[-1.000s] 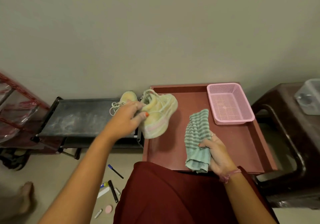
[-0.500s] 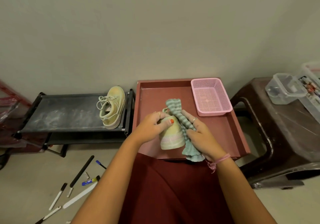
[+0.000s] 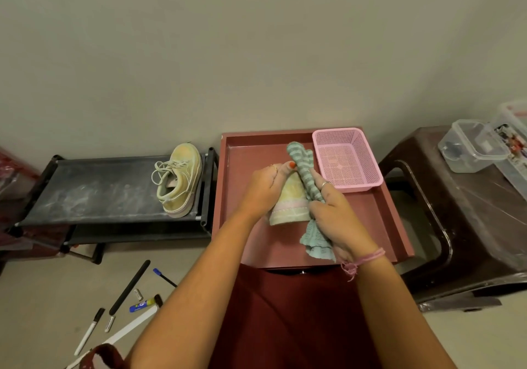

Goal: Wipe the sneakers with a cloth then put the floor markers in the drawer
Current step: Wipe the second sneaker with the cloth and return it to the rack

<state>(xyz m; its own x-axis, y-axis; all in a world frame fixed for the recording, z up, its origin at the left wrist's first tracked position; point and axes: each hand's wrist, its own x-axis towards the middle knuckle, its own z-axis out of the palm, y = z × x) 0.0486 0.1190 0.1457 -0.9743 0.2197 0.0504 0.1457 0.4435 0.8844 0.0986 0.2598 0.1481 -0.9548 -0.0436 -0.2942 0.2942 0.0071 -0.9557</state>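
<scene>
1. Markers [image 3: 90, 331] lie scattered on the floor.
2. One sneaker [image 3: 179, 180] rests on the black rack [image 3: 94, 192].
3. Left hand [image 3: 261, 190] grips the second sneaker [image 3: 291, 206] over the red tray [image 3: 382, 220].
4. Right hand [image 3: 333, 217] clutches the striped cloth [image 3: 303, 163] against it.

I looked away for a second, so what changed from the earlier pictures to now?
The left hand carried one sneaker from the rack edge to over the red tray. The right hand brought the striped cloth up against its side. The other sneaker stays on the black rack, the pink basket in its tray corner, the markers on the floor.
</scene>
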